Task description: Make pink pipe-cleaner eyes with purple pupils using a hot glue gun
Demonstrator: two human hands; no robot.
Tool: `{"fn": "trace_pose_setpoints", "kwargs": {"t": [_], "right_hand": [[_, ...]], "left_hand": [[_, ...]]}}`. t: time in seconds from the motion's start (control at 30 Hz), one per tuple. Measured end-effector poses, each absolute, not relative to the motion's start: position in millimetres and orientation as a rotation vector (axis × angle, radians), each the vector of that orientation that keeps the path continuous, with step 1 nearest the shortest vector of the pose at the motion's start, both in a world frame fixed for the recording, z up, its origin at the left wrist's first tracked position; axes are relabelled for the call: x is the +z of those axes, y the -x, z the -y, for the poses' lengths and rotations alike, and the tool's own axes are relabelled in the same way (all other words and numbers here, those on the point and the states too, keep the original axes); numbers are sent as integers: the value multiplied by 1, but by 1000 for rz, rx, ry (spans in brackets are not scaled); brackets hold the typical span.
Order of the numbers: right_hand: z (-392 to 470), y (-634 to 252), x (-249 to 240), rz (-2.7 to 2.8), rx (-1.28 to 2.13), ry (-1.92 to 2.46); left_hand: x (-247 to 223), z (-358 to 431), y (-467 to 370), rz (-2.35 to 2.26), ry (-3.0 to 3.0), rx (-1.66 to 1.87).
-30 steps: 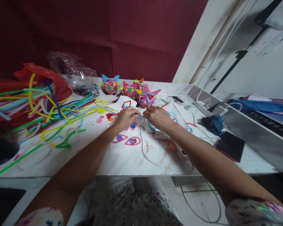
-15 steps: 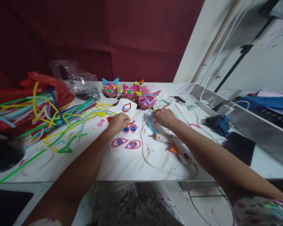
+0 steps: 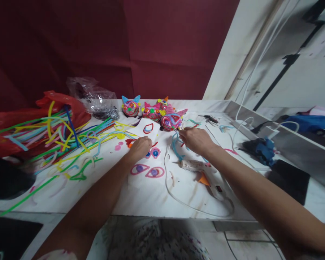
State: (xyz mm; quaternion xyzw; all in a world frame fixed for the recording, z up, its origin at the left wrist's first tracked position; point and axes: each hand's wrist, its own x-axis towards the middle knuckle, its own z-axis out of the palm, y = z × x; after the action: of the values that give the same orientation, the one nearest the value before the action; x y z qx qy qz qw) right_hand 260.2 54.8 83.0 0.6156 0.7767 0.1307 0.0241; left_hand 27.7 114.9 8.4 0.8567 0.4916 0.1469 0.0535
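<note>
My left hand [image 3: 141, 148] is closed with its fingertips low over the white paper, beside a pair of pink-rimmed eyes with blue centres [image 3: 155, 153]. Whatever it pinches is hidden. Closed too, my right hand [image 3: 195, 140] is at the blue pipe cleaner loops [image 3: 176, 146], right of a white cord. What its fingertips hold cannot be made out. A larger pink-outlined pair of eyes [image 3: 155, 172] lies nearer me. Behind the hands, a teardrop of red and blue pipe cleaner [image 3: 148, 128] rests on paper. A white glue gun [image 3: 212, 177] lies below my right wrist.
Several colourful eared pipe-cleaner heads [image 3: 171, 122] stand at the back. Loose pipe cleaners [image 3: 70, 135] spread from a red bag [image 3: 79, 108] at left, beside a clear plastic bag [image 3: 97, 97]. The glue gun's cord [image 3: 169, 187] loops across the table. Dark blue cloth [image 3: 262, 150] lies right.
The camera view has shifted, so the table contents appear slightly further right and lower. Both hands stay closed in nearly the same places over the table.
</note>
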Motion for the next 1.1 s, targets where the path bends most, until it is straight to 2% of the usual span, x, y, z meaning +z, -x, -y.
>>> {"fn": "trace_pose_setpoints", "kwargs": {"t": [0.3, 0.47, 0.6, 0.67, 0.77, 0.8, 0.97, 1.1], "right_hand": [[-26, -245, 61, -2965, 630, -1694], [-6, -251, 57, -3046, 469, -1694], [8, -250, 57, -3145, -59, -1996], [12, -244, 57, -3101, -609, -2211], [16, -233, 54, -2695, -1690, -2377], [17, -229, 52, -2584, -1853, -2376], [27, -214, 39, -2243, -2163, -2415], [36, -203, 25, -2166, -2195, -2480]], "left_hand": [[43, -77, -37, -1158, -2399, 699], [55, -60, -46, -743, -1903, 773], [67, -51, -47, -815, -2012, 761], [71, -47, -46, -885, -2188, 804], [71, -43, -43, -939, -2393, 802], [68, -42, -42, -955, -2433, 770], [51, -34, -38, -1044, -2459, 594], [41, -28, -34, -1098, -2474, 507]]}}
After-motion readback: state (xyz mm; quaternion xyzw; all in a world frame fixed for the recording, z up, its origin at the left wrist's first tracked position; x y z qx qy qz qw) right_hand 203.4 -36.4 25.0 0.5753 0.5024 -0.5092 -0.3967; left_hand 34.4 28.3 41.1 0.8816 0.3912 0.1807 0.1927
